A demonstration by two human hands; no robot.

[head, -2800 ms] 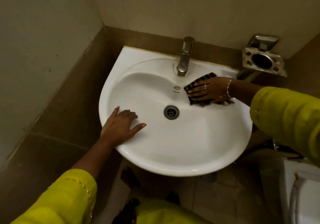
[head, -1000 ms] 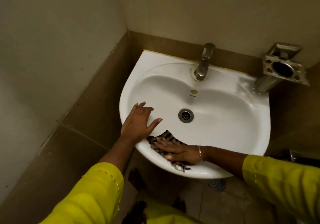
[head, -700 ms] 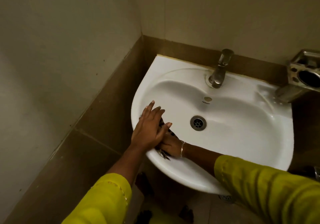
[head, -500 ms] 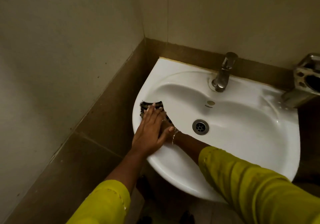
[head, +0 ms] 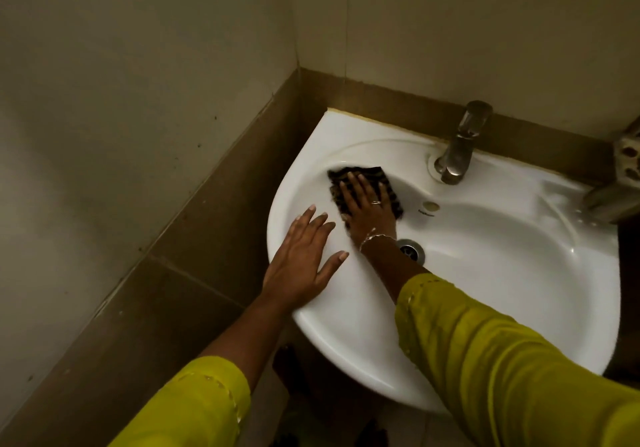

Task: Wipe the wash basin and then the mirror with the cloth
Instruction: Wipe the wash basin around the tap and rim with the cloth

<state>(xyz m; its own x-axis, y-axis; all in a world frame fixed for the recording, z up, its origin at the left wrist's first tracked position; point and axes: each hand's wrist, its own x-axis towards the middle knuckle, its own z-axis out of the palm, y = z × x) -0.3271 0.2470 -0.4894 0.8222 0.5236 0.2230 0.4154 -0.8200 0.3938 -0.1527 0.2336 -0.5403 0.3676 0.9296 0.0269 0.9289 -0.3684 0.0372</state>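
- Nearest the camera are two yellow sleeves (head: 502,360), the right forearm reaching across the bowl of the wash basin (head: 519,273) and hiding part of its near slope.
- The left hand (head: 301,266) lies flat on the basin's near-left rim, fingers spread and relaxed, holding nothing. It looks like a brace.
- The right hand (head: 367,211) presses the dark striped cloth (head: 377,174) against the inner wall at the bowl's far-left side, just below the rim. Its fingers are straight on top of the cloth, not curled round it.
- The drain (head: 414,249) sits just beside the right wrist, partly covered by it.
- Progress, as a judgement: this is mid-wipe of the basin, the first half of the task. The white bowl shows no obvious dirt, but which parts have been covered cannot be told from here. The far ledge around the tap (head: 457,149) and the right side look likely to be left.
- The tap base and the overflow hole (head: 432,206) are the obstacles the cloth would have to work around.
- A metal holder (head: 627,166) juts in at the far right edge, close above the rim there.
- Brown tile band (head: 207,239) and plain walls hem the basin into a corner.
- The mirror is not in view, so that whole step appears to be undone.
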